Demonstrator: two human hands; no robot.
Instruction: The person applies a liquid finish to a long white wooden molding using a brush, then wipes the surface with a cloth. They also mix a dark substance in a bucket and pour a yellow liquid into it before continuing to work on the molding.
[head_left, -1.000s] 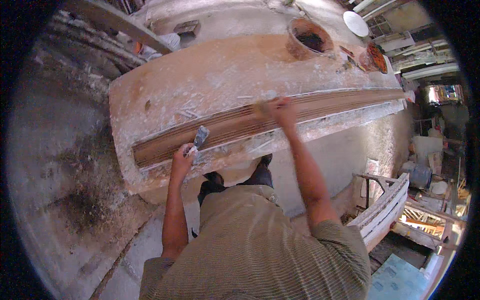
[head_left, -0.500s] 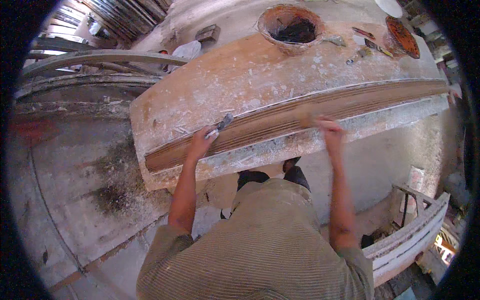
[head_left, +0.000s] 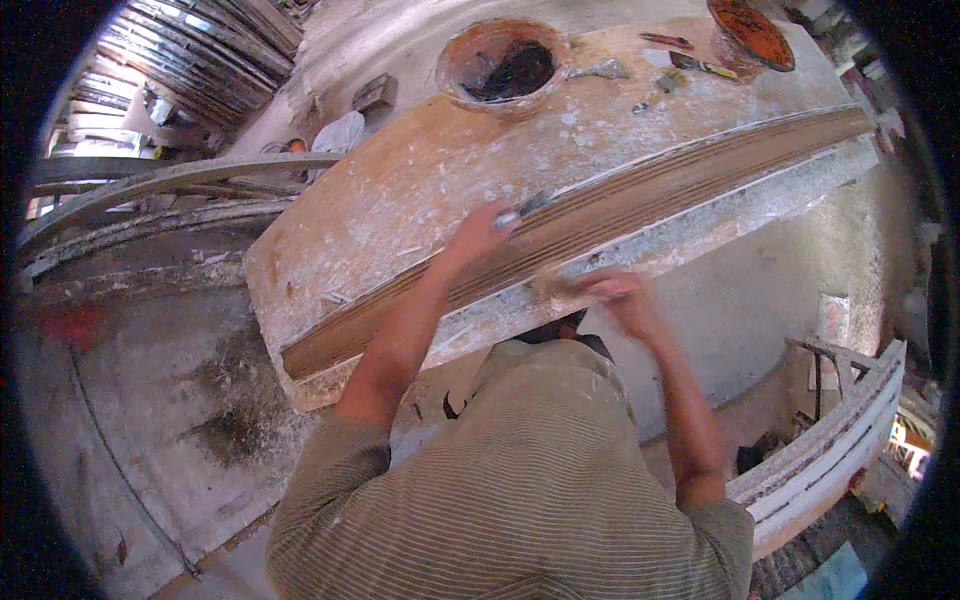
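Note:
A long, brown, ridged moulding (head_left: 680,190) runs lengthwise along a pale, white-spattered board (head_left: 400,180). My left hand (head_left: 482,232) is closed around a small scraper with a grey blade (head_left: 535,203), over the moulding's far edge near its middle. Closer to me, my right hand (head_left: 622,295) hangs by the board's near edge, its fingers pinched on a tan, brush-like thing (head_left: 555,287). Motion smears that thing, so its exact kind is unclear. White residue lines both long edges of the moulding.
On the board's far side stand a dark-bottomed basin (head_left: 505,65) and an orange-lined bowl (head_left: 752,35), with a few hand tools (head_left: 705,65) between them. Curved frames (head_left: 150,185) lie at left. A whitish curved piece (head_left: 825,455) sits at lower right.
My left hand has moved right along the moulding with the scraper. The right hand has come left and nearer, from over the moulding to the board's near edge. The view has shifted too.

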